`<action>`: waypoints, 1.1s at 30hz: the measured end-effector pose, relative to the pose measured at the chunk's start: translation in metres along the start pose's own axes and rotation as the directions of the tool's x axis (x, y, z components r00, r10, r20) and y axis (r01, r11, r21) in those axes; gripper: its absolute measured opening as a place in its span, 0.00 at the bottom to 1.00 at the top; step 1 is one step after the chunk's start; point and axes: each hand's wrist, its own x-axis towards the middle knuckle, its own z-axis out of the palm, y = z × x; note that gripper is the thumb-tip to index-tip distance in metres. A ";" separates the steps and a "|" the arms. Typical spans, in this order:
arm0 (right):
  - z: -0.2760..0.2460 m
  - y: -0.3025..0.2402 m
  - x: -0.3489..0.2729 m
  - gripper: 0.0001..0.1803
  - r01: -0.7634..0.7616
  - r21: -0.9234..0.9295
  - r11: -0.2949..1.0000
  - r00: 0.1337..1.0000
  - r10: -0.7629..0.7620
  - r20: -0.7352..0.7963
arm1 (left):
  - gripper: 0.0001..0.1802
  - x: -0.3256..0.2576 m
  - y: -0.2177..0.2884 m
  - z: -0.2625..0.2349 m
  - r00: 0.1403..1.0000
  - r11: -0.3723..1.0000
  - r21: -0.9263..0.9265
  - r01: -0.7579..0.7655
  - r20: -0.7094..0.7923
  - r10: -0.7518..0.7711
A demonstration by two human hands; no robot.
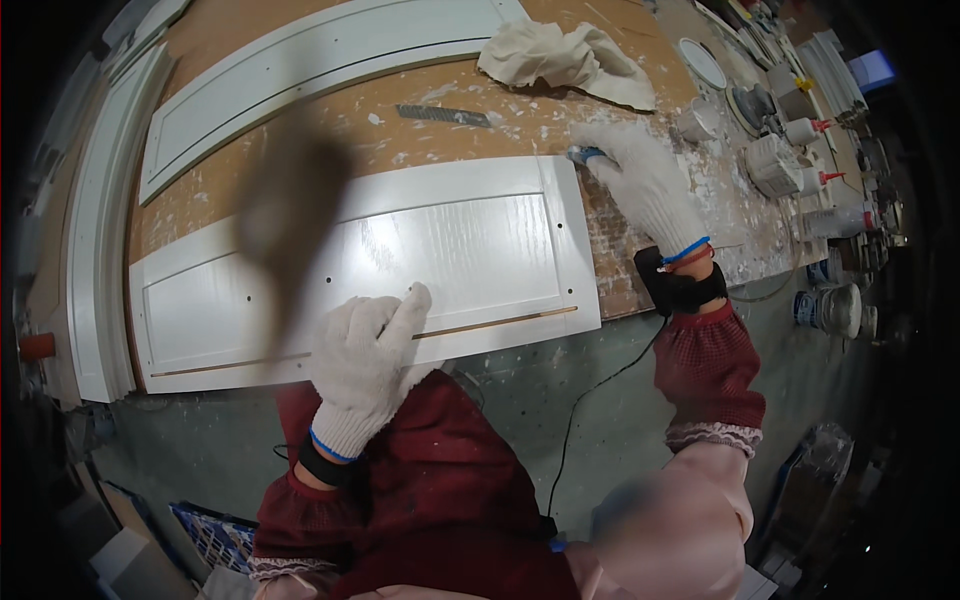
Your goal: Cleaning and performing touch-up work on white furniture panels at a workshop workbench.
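Observation:
A white framed panel (450, 250), like a cabinet door, lies on the workbench in front of me. My left hand (365, 345), in a white knit glove, is closed over its near edge, fingers on top and the thumb against the front. Beyond the panel's far right corner, my right hand (635, 175), gloved too, is closed around a small blue tool (586, 153). Most of that tool is hidden by the glove, so its kind cannot be told. A narrow brown groove (500, 322) runs along the panel's near side.
Another white panel (330, 65) lies farther back, with stacked white boards (105, 250) at left. A crumpled cloth (565, 60) and a grey strip (443, 116) lie on the paint-spotted bench. Tubs (773, 165) and bottles crowd the right. A dark blur (290, 200) hides part of the view.

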 end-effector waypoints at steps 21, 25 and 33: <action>-0.029 -0.032 -0.052 0.10 -0.166 -0.018 0.986 0.933 0.163 0.320 | 0.44 -0.005 0.002 0.000 0.999 0.999 -0.017 0.027 0.042 -0.027; -0.034 -0.038 -0.066 0.10 -0.144 -0.002 0.990 0.926 0.136 0.353 | 0.45 -0.005 0.003 0.000 0.999 0.999 -0.028 0.030 0.041 -0.028; -0.042 -0.045 -0.099 0.05 -0.146 0.121 0.982 0.873 0.070 0.483 | 0.45 -0.008 0.001 0.001 1.000 0.997 -0.067 0.026 0.015 -0.025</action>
